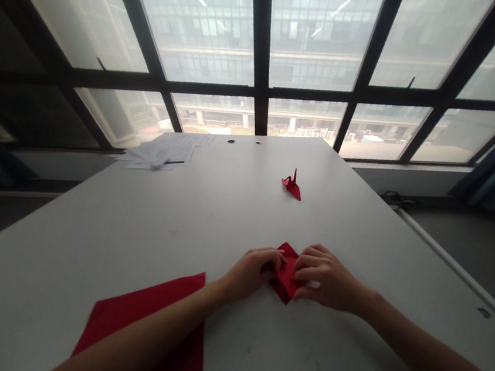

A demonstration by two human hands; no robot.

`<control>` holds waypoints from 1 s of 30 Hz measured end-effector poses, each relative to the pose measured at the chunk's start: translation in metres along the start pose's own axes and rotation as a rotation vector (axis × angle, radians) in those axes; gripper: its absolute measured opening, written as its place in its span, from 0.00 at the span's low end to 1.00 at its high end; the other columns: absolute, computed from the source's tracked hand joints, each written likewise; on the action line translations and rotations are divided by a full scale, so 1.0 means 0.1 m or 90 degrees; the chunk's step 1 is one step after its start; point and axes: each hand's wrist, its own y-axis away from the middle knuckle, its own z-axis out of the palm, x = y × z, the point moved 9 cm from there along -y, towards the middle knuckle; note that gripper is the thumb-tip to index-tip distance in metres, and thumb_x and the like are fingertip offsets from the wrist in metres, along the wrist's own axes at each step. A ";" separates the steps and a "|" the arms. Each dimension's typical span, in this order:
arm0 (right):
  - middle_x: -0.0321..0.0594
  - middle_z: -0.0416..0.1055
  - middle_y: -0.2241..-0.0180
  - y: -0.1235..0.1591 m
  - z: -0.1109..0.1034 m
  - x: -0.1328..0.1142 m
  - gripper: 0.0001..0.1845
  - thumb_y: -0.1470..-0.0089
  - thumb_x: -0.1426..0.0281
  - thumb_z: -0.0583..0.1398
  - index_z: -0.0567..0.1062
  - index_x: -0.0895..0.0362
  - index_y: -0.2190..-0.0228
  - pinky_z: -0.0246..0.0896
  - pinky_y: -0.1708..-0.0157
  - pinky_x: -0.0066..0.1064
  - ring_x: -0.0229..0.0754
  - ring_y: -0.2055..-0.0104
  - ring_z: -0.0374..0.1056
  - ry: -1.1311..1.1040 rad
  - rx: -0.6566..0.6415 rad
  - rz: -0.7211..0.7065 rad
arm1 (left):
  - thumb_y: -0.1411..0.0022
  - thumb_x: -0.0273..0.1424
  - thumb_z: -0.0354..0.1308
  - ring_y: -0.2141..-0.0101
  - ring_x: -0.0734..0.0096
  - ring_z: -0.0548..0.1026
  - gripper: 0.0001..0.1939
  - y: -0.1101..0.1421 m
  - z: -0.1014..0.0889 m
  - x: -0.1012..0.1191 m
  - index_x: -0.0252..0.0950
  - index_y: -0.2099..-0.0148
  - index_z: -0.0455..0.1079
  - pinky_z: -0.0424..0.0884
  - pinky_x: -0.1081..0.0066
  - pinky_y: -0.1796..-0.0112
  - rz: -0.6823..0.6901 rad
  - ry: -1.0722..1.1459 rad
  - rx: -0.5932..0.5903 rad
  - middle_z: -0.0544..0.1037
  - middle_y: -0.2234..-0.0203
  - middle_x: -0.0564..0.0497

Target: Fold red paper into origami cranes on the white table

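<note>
A partly folded piece of red origami paper (287,272) lies on the white table, roughly diamond-shaped, with one corner pointing away from me and one towards me. My left hand (256,272) grips its left side with curled fingers. On the right side, the fingers and thumb of my right hand (320,276) close on the paper's edge. The fingers cover both side corners. Farther off stands a finished red paper crane (292,187), touched by neither hand.
Under my left forearm lies a flat stack or sheet of red paper (151,299). White papers (158,151) with a dark pen (174,162) on them rest at the table's far left. Windows (316,39) rise beyond the table's far edge (288,138).
</note>
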 end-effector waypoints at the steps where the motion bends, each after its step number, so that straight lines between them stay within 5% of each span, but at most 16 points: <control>1: 0.36 0.78 0.63 0.00 0.00 -0.01 0.07 0.40 0.61 0.62 0.79 0.50 0.66 0.58 0.51 0.40 0.43 0.60 0.69 0.005 -0.001 -0.011 | 0.49 0.13 0.54 0.58 0.66 0.76 0.13 0.00 0.00 -0.01 0.37 0.69 0.68 0.70 0.69 0.55 -0.002 -0.001 0.002 0.79 0.61 0.51; 16: 0.38 0.73 0.70 0.02 0.02 0.01 0.13 0.37 0.73 0.57 0.73 0.55 0.74 0.59 0.66 0.31 0.39 0.68 0.65 -0.099 0.018 0.003 | 0.43 0.17 0.59 0.56 0.63 0.75 0.13 0.00 0.02 0.02 0.37 0.57 0.71 0.70 0.62 0.51 0.022 -0.054 -0.011 0.78 0.55 0.48; 20: 0.40 0.72 0.68 0.02 -0.02 0.04 0.12 0.36 0.72 0.56 0.73 0.55 0.71 0.59 0.66 0.30 0.39 0.68 0.65 -0.109 0.061 0.024 | 0.37 0.19 0.55 0.44 0.63 0.68 0.24 0.03 -0.12 0.13 0.41 0.41 0.65 0.64 0.58 0.43 0.072 -0.104 0.087 0.70 0.44 0.45; 23: 0.39 0.72 0.68 0.03 -0.06 0.12 0.09 0.36 0.73 0.56 0.73 0.56 0.70 0.60 0.68 0.29 0.38 0.69 0.64 -0.152 0.122 0.070 | 0.33 0.22 0.51 0.47 0.62 0.70 0.15 0.11 -0.23 0.36 0.38 0.46 0.66 0.68 0.59 0.47 0.158 -0.159 0.173 0.72 0.50 0.43; 27: 0.39 0.71 0.67 0.06 -0.07 0.21 0.08 0.38 0.73 0.56 0.73 0.56 0.70 0.63 0.69 0.28 0.37 0.69 0.66 -0.230 0.178 0.136 | 0.34 0.26 0.53 0.54 0.61 0.72 0.08 0.17 -0.04 0.65 0.37 0.52 0.68 0.68 0.59 0.50 0.279 -0.254 0.075 0.76 0.58 0.45; 30: 0.39 0.72 0.68 0.08 -0.07 0.29 0.09 0.39 0.71 0.56 0.73 0.56 0.71 0.64 0.73 0.26 0.38 0.70 0.67 -0.262 0.216 0.208 | 0.33 0.30 0.55 0.53 0.61 0.73 0.09 0.15 0.15 0.65 0.37 0.51 0.68 0.65 0.58 0.47 0.270 -0.323 -0.025 0.77 0.57 0.46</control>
